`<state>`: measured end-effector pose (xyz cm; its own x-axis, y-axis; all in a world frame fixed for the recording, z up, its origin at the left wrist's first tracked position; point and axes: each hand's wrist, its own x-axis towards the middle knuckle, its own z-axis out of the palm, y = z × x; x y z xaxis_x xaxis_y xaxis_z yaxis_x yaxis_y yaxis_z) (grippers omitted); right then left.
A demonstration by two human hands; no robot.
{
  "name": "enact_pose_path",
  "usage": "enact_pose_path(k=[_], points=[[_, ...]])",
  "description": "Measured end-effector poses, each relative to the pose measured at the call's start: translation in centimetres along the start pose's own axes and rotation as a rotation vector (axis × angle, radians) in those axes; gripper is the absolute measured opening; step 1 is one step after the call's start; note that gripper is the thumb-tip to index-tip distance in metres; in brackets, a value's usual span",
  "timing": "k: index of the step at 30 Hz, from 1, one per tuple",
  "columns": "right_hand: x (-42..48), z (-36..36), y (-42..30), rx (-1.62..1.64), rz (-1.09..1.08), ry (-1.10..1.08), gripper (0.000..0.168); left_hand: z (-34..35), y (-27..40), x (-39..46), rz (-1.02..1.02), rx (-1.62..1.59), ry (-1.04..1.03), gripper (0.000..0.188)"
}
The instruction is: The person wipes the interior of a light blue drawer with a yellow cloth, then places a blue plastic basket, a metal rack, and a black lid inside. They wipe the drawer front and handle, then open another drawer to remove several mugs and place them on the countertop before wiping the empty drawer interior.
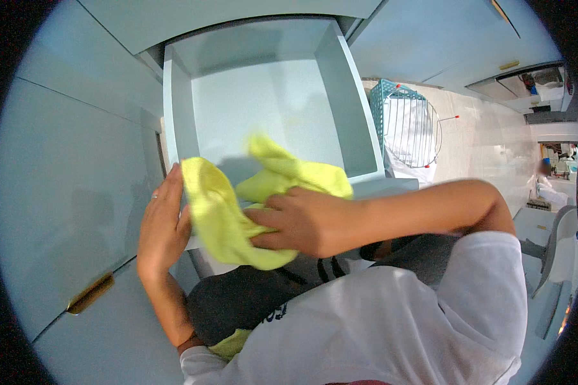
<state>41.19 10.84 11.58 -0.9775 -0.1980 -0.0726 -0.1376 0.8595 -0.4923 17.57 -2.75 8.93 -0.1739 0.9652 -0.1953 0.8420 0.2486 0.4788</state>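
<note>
My right hand grips a bunched yellow-green cleaning cloth over the front of a pulled-out pale drawer. One end of the cloth reaches into the drawer and is blurred; another part hangs over the drawer's front left corner. My left hand, with a ring on one finger, lies along that corner with its fingers stretched out. The cloth's edge touches or nearly touches its fingertips, and whether they pinch anything is hidden. Inside the drawer, the pale bottom and walls show no objects.
Pale cabinet doors with a gold handle stand close on the left. Right of the drawer, a teal plastic basket and a wire rack with red tips rest on the floor. Another yellow-green cloth lies at my lap. A person is far right.
</note>
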Motion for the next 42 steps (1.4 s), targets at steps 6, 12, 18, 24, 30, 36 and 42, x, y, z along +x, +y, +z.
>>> enact_pose_path(k=[6, 12, 18, 24, 30, 36, 42], points=[[-14.3, -4.1, 1.6, -0.163, 0.259, -0.13, 0.057, -0.9, 0.8, -0.2, -0.229, -0.004, -0.038, 0.063], [-26.8, -14.1, -0.3, -0.227, 1.143, -0.497, 0.032, -5.0, 2.1, 0.6, -0.285, 0.13, 0.011, 0.064], [-36.2, -12.9, -4.0, 0.741, 1.053, -0.13, 0.038, -8.6, 14.6, 8.6, 0.286, 0.249, -0.168, 0.062], [-33.9, -10.0, -4.7, 0.849, 0.482, -0.088, 0.043, -0.6, 23.9, 19.6, 0.588, 0.199, -0.48, 0.064], [-45.9, -3.4, 14.3, 0.619, 1.471, 0.722, 0.054, 11.4, 31.7, 28.5, 0.393, 0.43, -0.826, 0.063], [-45.8, 10.0, 23.9, 0.69, 1.598, 0.772, 0.04, 20.4, 31.1, 32.7, 0.284, 0.425, -0.874, 0.068], [-43.2, 12.6, 22.0, 1.033, 1.049, 1.558, 0.023, 26.4, 28.3, 34.5, -0.279, 0.004, -0.832, 0.047]])
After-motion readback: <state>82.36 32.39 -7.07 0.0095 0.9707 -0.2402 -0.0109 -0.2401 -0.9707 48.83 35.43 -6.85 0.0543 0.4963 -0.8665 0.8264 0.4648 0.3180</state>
